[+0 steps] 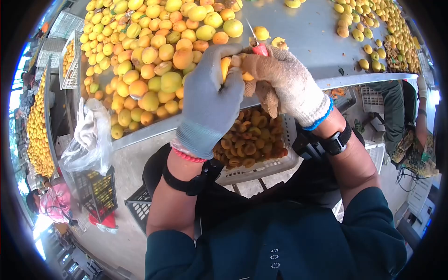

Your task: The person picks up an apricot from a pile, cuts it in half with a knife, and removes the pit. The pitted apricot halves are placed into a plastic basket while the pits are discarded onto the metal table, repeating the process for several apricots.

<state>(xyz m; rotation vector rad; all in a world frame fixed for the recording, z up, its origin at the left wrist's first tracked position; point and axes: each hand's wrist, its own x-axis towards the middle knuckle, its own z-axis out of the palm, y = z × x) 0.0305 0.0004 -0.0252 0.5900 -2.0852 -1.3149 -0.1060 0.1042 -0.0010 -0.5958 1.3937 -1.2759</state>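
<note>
My left hand, in a grey glove, is closed around a split yellow apricot above the table's near edge. Pressed up against it is my right hand, wearing a stained white knit glove with a blue cuff. A knife with a red handle is gripped in that right hand, its thin blade pointing up and away. The right fingertips touch the apricot, and the gloves partly hide the fruit. Below both hands, a pale plastic crate holds many apricot halves.
Whole apricots pile up across the left of the metal table, with more apricots at far right. A plastic bag hangs at the left edge. A black crate stands on the floor. Other people are nearby.
</note>
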